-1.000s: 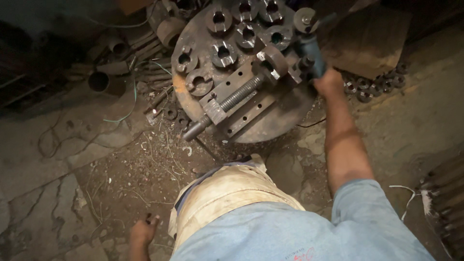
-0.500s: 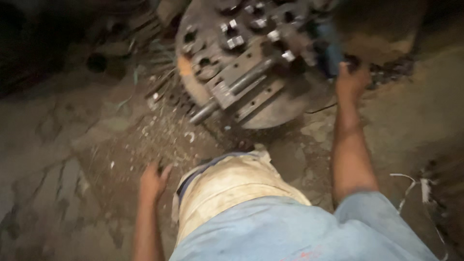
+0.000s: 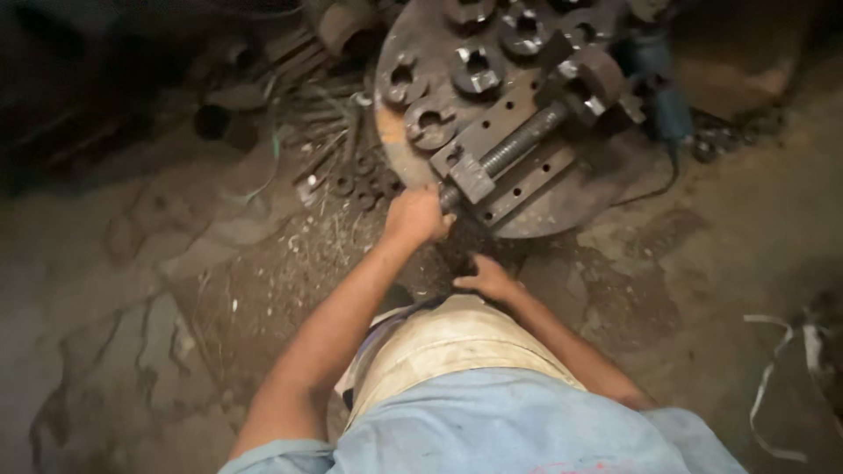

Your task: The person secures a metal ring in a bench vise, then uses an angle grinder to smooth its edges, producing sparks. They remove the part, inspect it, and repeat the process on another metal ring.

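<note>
A round, rusty steel plate (image 3: 562,211) lies on the workshop floor with a dark metal vise (image 3: 518,149) on it. My left hand (image 3: 416,216) is closed around the end of the vise's threaded screw (image 3: 518,145) at the plate's near edge. My right hand (image 3: 488,278) rests low near my knee, just below the plate's rim, fingers loosely apart, holding nothing that I can see. Several notched steel blocks (image 3: 474,70) sit on the far half of the plate. A blue power tool (image 3: 663,101) lies at the plate's right side.
Metal shavings and small scrap pieces (image 3: 342,180) litter the dirt floor left of the plate. A dark pipe end (image 3: 213,121) lies further left. A black cable (image 3: 654,189) runs off the tool. White strips (image 3: 777,369) lie at the right.
My left hand rose from the floor to the vise screw's end. My right hand left the blue tool at the plate's far right and dropped near my knee. The view moved closer.
</note>
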